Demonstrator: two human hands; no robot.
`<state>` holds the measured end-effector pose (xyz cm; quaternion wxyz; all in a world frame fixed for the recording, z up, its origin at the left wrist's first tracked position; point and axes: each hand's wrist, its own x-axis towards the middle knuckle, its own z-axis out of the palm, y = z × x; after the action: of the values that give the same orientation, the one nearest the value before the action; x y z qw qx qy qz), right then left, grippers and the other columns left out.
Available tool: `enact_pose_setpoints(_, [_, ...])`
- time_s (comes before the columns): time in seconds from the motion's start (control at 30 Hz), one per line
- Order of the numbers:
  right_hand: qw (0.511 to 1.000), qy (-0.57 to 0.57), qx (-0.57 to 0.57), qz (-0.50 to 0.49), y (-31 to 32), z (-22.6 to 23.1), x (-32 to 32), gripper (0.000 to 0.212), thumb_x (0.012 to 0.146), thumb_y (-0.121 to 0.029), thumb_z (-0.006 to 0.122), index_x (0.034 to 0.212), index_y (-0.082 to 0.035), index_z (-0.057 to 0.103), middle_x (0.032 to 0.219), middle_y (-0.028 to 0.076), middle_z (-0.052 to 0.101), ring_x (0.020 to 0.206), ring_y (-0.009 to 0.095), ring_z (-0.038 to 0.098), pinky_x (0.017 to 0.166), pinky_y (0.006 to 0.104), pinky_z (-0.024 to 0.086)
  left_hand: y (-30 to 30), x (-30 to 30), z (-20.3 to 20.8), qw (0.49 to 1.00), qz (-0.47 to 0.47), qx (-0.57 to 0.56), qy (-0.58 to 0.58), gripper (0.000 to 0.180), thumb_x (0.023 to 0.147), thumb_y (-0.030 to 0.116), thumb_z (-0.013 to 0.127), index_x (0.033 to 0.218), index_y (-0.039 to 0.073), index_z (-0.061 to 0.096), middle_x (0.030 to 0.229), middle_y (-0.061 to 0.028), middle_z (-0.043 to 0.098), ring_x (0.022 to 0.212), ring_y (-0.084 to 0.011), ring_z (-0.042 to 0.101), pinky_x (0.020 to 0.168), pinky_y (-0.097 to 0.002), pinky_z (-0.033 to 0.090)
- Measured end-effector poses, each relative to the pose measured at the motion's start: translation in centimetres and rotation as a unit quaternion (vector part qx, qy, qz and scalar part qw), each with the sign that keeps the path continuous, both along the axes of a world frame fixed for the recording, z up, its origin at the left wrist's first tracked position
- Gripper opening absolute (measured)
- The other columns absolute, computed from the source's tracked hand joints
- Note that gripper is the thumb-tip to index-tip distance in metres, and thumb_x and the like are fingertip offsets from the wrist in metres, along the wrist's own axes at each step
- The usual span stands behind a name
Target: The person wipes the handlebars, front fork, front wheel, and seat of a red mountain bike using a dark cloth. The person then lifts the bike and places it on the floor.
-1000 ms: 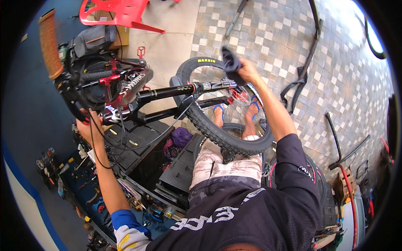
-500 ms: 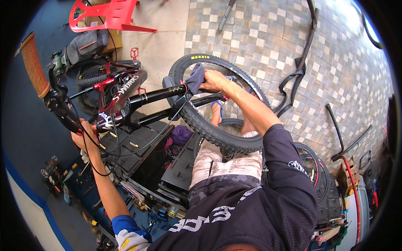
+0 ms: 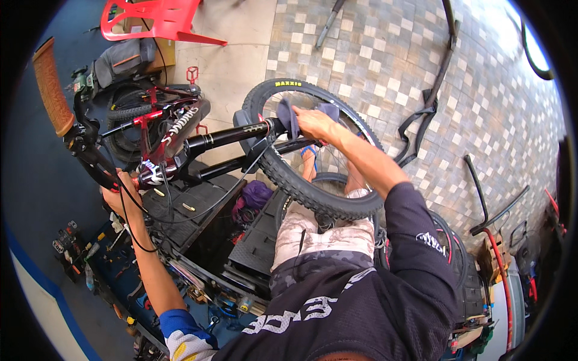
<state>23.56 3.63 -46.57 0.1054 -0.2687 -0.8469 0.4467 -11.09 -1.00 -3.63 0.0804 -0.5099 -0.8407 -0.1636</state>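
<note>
A dark red mountain bike (image 3: 159, 169) lies tilted across in front of me, its black suspension fork (image 3: 226, 136) pointing right toward the front wheel (image 3: 260, 99). My left hand (image 3: 123, 195) is closed around the handlebar (image 3: 99, 172) close to the stem, among black cables. A brown handlebar grip (image 3: 53, 90) sticks up at the far left. In my right hand (image 3: 316, 124) is a dark grey cloth (image 3: 288, 118), pressed around the lower part of the upper fork leg, inside the wheel. The fingers are partly hidden by the cloth.
A red plastic chair (image 3: 159, 21) stands at the far left, near a grey bag (image 3: 123, 60). Below the bike are a black workbench top (image 3: 180, 207) and a tool tray (image 3: 120, 271). An inner tube (image 3: 415, 129) hangs from a stand on the right. Tiled floor spreads beyond.
My right hand and the cloth have slid right along the fork leg, toward the wheel's hub, baring more of the leg. My left hand keeps its hold on the handlebar.
</note>
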Motion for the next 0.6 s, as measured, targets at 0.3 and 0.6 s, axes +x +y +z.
enact_pose_setpoints(0.3, [0.892, 0.101, -0.272, -0.345, -11.4, 7.7, -2.0, 0.061, 0.083, -0.026, 0.078, 0.139, -0.014, 0.058, 0.135, 0.022, 0.058, 0.129, 0.039, 0.056, 0.105, 0.0449, 0.049, -0.8, 0.8, -0.1, 0.998, 0.013, 0.009, -0.054, 0.029, 0.093, 0.021, 0.067, 0.101, -0.007, 0.062, 0.078, -0.0079, 0.066, 0.065, -0.0133, 0.06, 0.062, -0.0321, 0.047])
enact_pose_setpoints(0.6, [0.747, 0.32, -0.468, -0.348, -10.5, 4.7, -4.3, 0.04, 0.084, -0.015, 0.076, 0.122, -0.004, 0.068, 0.125, 0.011, 0.067, 0.118, 0.023, 0.062, 0.103, 0.0375, 0.048, -1.4, -0.1, -0.4, 0.997, 0.032, 0.024, -0.066, 0.033, 0.093, 0.021, 0.069, 0.109, -0.007, 0.064, 0.09, -0.0093, 0.071, 0.074, -0.0141, 0.064, 0.069, -0.0315, 0.051])
